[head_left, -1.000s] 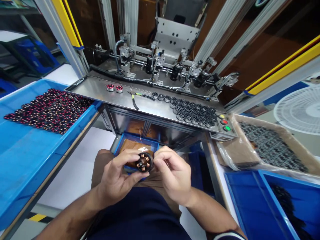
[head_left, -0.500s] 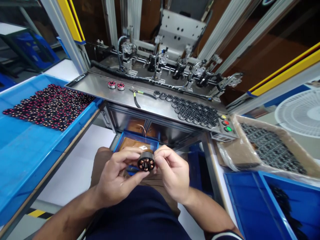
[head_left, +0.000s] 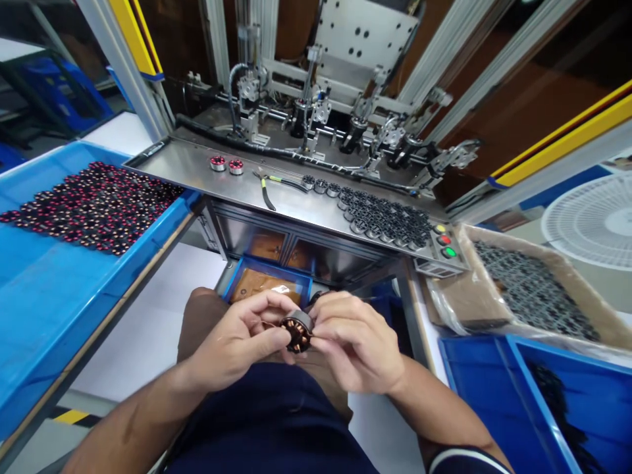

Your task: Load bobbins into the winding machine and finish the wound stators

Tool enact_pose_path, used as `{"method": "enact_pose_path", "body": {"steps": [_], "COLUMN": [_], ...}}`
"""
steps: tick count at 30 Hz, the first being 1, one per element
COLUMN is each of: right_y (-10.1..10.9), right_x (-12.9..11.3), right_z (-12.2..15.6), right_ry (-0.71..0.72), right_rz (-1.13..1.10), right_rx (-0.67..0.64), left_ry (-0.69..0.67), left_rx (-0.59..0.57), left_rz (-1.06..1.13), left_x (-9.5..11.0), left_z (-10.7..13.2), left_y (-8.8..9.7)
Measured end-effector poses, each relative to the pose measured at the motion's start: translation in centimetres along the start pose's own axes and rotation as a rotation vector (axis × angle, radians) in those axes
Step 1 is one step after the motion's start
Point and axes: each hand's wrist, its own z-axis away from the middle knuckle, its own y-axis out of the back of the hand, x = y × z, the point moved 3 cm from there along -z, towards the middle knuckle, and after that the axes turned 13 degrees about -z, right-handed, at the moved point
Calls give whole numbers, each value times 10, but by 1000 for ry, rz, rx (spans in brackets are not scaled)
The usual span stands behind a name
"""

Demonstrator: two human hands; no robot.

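Observation:
My left hand point(head_left: 247, 339) is closed around a motor stator point(head_left: 297, 329), a dark ring with copper windings inside, held above my lap. Its thumb presses on the near left rim. A thin copper wire end point(head_left: 264, 322) sticks out beside the left fingers. My right hand point(head_left: 358, 339) is closed at the stator's right edge, its thumb and fingers pinching what looks like a short copper lead point(head_left: 311, 335). The right fingertips partly cover that side of the ring.
On the metal bench ledge point(head_left: 172, 164) lie two red-topped stators point(head_left: 227, 164), green-handled cutters point(head_left: 269, 189) and several dark cores point(head_left: 385, 214). A blue tray of wound stators point(head_left: 99, 204) stands left. Right are push buttons point(head_left: 445, 240), a carton of cores point(head_left: 538, 289) and blue bins point(head_left: 478, 388).
The stator has tilted and shifted slightly right and down. My right hand has turned, its fingers now over the right edge. The long wire standing above the stator no longer shows there.

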Motion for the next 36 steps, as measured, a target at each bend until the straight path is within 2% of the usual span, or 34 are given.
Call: {"method": "enact_pose_path", "body": {"steps": [4,9,14,18,22,24,26,27,29,30,31,32,33,36], "right_y": [13,15,10,7,6,6,6,6,8,9,10,11,12,14], "right_x": [6,2,-4,-9,-11,-10,-10,-11,-13,-14,-16,-18,-19,-22], "right_z": [-1,-10,-14,-16,-22,-26,-31,-32,-35,-37,-37,-38,-38,-38], "right_ry": [-57,-88,-88,-140,-199,-196,-170,-154,-133,-126,-120,-116,-114,-131], "right_rz": [-9,-12,7,64,45,5,-40,-55,-59,-49,-32,-9,16,86], "right_rx": [56,-117,-131,-96,4,9,-30,-55,-103,-122,-135,-141,-139,-84], "left_ry": [-27,-53,-81,-186,-363,-416,-328,-235,-43,11,29,21,-4,-94], "left_rx": [102,99,119,137,176,200,141,44,-224,-332,-392,-396,-351,-164], "left_rz": [-93,-63,-66,-26,127,206,263,287,321,322,311,287,253,162], "left_x": [5,9,6,5,11,15,14,12,8,7,6,7,8,12], "left_z": [2,1,2,5,6,2,-6,-10,-16,-16,-16,-16,-15,-12], "left_y": [2,-1,0,2,5,7,6,3,-5,-9,-11,-11,-11,-8]}}
